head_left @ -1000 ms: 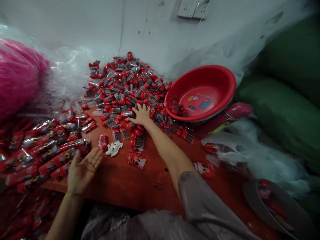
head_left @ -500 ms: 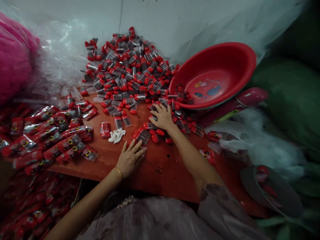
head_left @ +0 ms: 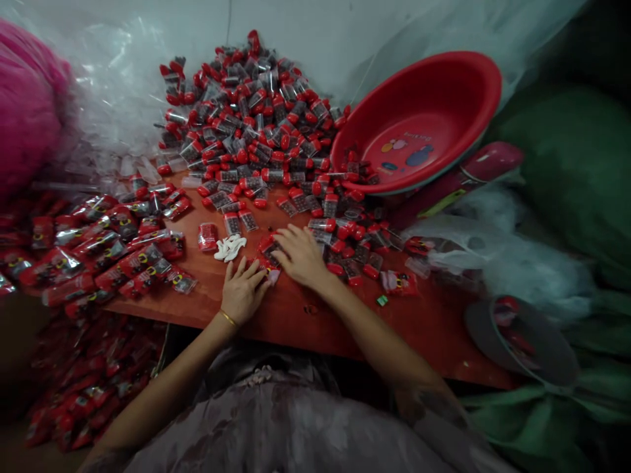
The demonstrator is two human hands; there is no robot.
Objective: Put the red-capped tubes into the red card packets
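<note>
My left hand (head_left: 241,291) lies near the front of the red table, its fingers spread and resting against a small red printed packet (head_left: 263,264). My right hand (head_left: 300,257) is just to the right, fingers stretched out and slightly bent. Its fingertips touch a dark tube with a red cap (head_left: 267,246) beside that packet; whether they pinch it is not visible. Loose white strips (head_left: 229,248) sit beyond my left fingers, with a red packet (head_left: 208,236) alongside. Several more red-capped tubes (head_left: 352,249) are scattered right of my right hand.
A large heap of red-capped clear tubes (head_left: 256,125) rises at the back. The red basin (head_left: 419,131) leans at the right rear. Filled red packets (head_left: 123,249) pile up on the left. A grey container (head_left: 522,341) and clear plastic bags (head_left: 522,263) are at the right.
My right hand has moved left and toward me from the scattered tubes, close to my left hand. Several tubes have shifted rightward. The camera view has tilted slightly.
</note>
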